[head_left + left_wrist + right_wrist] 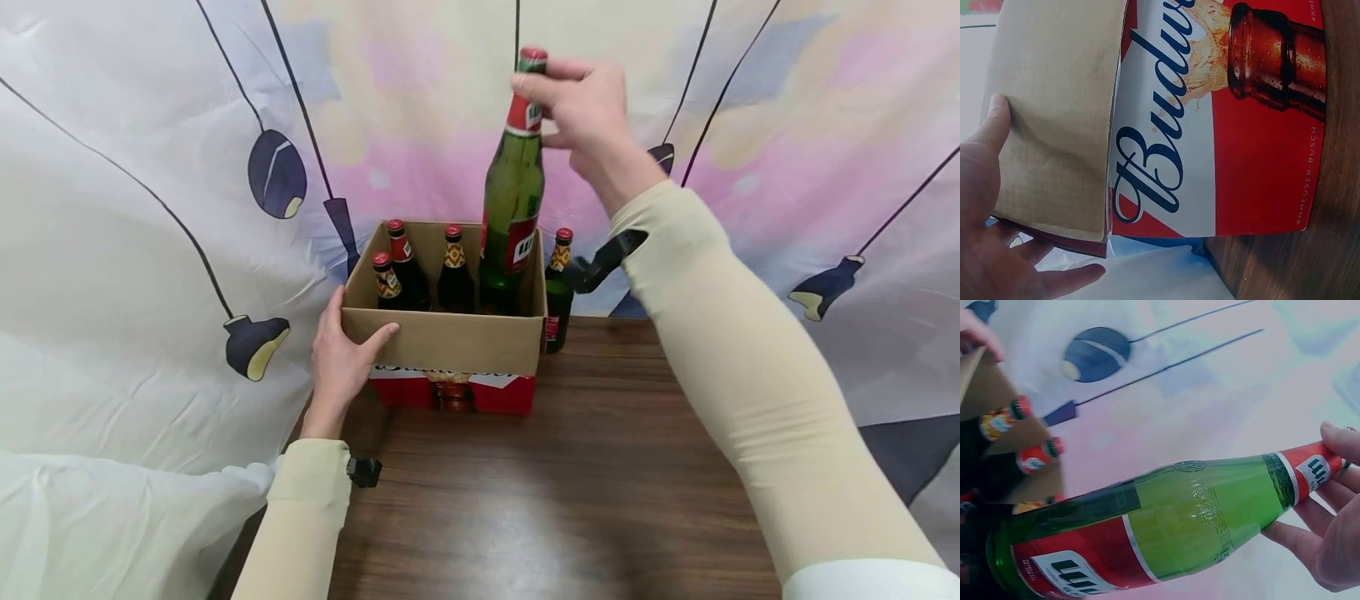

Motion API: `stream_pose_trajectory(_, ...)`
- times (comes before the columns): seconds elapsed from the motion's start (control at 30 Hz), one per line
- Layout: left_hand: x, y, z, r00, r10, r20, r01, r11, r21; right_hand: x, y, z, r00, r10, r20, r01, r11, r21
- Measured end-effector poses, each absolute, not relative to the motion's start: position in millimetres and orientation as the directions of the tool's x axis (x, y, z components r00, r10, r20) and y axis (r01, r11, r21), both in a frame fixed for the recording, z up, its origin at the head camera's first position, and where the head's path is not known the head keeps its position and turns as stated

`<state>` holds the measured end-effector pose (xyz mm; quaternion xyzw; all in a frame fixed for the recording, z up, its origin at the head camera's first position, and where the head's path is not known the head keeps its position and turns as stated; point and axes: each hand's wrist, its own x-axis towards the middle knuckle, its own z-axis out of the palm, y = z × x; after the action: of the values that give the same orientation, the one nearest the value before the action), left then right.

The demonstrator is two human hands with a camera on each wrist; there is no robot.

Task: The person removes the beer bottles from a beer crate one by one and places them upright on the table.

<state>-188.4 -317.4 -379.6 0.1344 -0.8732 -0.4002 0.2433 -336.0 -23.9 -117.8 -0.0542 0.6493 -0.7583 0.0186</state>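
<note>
My right hand (pixel 592 108) grips a green beer bottle (pixel 513 196) by its neck, just under the red cap. It hangs upright over the right part of an open cardboard beer box (pixel 442 342), its lower end inside the walls. In the right wrist view the bottle (pixel 1197 519) shows a red label and raised lettering. Around the box's front left corner my left hand (pixel 341 354) holds on, its thumb (pixel 997 119) against the raised brown flap (pixel 1060 125) and its fingers along the side. Three capped bottles, one of them in the middle (pixel 453 279), stand inside.
Another green bottle (pixel 558 292) stands outside the box, close to its right side. The dark wooden table (pixel 570 483) extends in front. A printed cloth (pixel 420 108) hangs behind, and white fabric (pixel 127 517) bunches at the left.
</note>
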Motion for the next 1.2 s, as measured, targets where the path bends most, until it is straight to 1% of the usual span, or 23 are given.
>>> stream_pose_trajectory(0.23, -190.7, -319.9, -378.3, -0.847, -0.427, 0.317, -0.038, 0.643, 0.765, -333.2, 11.9, -91.6, -0.988, -0.014, 0.152, -0.146, -0.191, -0.971)
stream_pose_trajectory(0.33, -191.4, -321.3, -377.8, -0.847, -0.428, 0.315, -0.038, 0.641, 0.766, -335.3, 22.9, -90.5, -0.99, 0.015, 0.141, -0.141, -0.196, -0.97)
stream_pose_trajectory(0.43, -191.9, -322.6, -377.9, -0.844, -0.427, 0.323, -0.031, 0.642, 0.766, -338.6, 33.2, -96.6, -0.994, 0.032, 0.101, -0.105, -0.197, -0.975)
stream_pose_trajectory(0.53, -191.8, -323.9, -378.1, -0.838, -0.425, 0.342, -0.013, 0.642, 0.767, -342.4, 42.4, -109.1, -0.997, 0.042, 0.066, -0.073, -0.177, -0.982)
stream_pose_trajectory(0.63, -189.2, -326.1, -377.8, -0.83, -0.429, 0.357, 0.002, 0.637, 0.771, -347.1, 47.6, -126.1, -0.998, 0.05, 0.035, -0.041, -0.128, -0.991)
stream_pose_trajectory(0.9, -181.8, -325.4, -373.1, -0.825, -0.44, 0.354, -0.005, 0.632, 0.775, -355.1, 62.9, -181.1, -0.999, 0.049, 0.007, -0.009, -0.046, -0.999)
stream_pose_trajectory(1.1, -179.9, -324.8, -373.0, -0.818, -0.449, 0.361, -0.008, 0.635, 0.772, -356.7, 70.2, -222.1, -0.998, 0.065, 0.005, 0.002, 0.1, -0.995)
stream_pose_trajectory(1.2, -178.6, -325.9, -372.8, -0.812, -0.453, 0.368, -0.003, 0.634, 0.773, -358.1, 71.5, -243.9, -0.997, 0.069, 0.031, -0.018, 0.181, -0.983)
